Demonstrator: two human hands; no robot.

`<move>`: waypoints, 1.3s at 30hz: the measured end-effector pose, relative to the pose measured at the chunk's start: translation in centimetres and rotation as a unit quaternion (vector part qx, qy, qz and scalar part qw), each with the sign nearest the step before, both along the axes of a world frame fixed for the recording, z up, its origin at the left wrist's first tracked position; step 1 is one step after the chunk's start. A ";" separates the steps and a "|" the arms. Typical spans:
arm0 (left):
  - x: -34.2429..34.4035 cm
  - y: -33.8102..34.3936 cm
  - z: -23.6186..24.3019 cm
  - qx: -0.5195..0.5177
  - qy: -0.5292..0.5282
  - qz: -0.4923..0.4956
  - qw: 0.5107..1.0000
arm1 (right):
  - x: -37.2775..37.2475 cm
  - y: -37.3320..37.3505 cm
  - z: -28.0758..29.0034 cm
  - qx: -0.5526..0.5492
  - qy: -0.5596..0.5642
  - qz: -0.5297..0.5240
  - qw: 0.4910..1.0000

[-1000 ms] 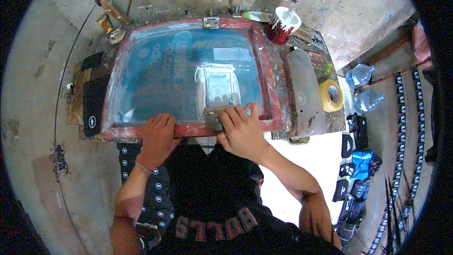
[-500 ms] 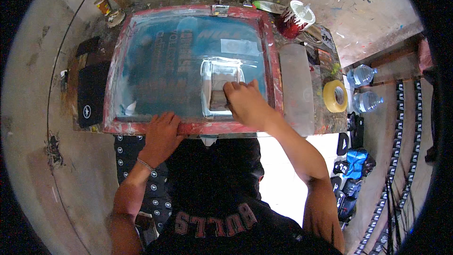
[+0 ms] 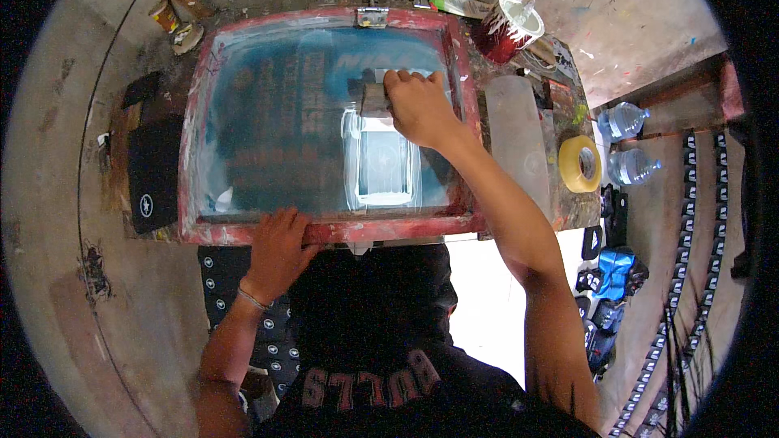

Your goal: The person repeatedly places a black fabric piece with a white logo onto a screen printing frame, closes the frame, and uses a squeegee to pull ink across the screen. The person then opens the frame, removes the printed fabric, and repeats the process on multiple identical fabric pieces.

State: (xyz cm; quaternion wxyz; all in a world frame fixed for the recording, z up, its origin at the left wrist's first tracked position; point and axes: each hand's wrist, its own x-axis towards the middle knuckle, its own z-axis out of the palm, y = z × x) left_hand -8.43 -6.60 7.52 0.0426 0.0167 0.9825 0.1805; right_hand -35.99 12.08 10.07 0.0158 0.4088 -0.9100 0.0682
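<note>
A screen printing frame (image 3: 324, 232) with a red, paint-smeared border and a blue-green mesh (image 3: 268, 105) lies on the worktable. My right hand (image 3: 422, 109) is closed round a small wooden squeegee (image 3: 374, 100), which stands on the mesh at the right, just beyond a white-edged rectangular print opening (image 3: 383, 164). White ink (image 3: 351, 182) lines the sides of that opening. My left hand (image 3: 280, 247) grips the frame's near bar, fingers bent over the top. A metal hinge clamp (image 3: 372, 17) sits on the far bar. The squeegee's blade edge is hidden.
Right of the frame lie a translucent sheet (image 3: 518, 142), a roll of yellowish tape (image 3: 579, 164) and a red can with white paint drips (image 3: 511, 28). Black fabric (image 3: 154, 170) lies on the left. Two plastic bottles (image 3: 625, 122) and rows of black printed pieces (image 3: 686, 203) are farther right.
My right hand has slid the squeegee away from me, from the near part of the opening to beyond its far edge, uncovering the opening. My left hand stays on the frame's near bar.
</note>
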 end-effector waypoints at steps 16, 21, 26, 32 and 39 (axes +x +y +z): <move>0.2 1.6 -1.4 0.020 0.062 0.016 0.998 | 14.5 5.0 -1.6 -0.034 0.058 0.027 0.997; 0.1 1.6 -0.8 -0.002 0.103 0.006 0.995 | 15.4 5.4 -1.0 -0.054 0.089 0.038 0.994; -1.3 -0.2 6.9 0.041 0.082 -0.009 0.996 | 15.5 5.7 5.1 -0.123 0.124 0.049 0.983; -5.4 -3.2 17.1 0.005 0.251 -0.011 0.968 | 9.3 3.9 13.8 -0.195 0.211 0.052 0.956; -8.4 5.4 8.5 0.136 0.368 -0.039 0.919 | 4.9 0.7 24.6 -0.158 0.038 -0.018 0.987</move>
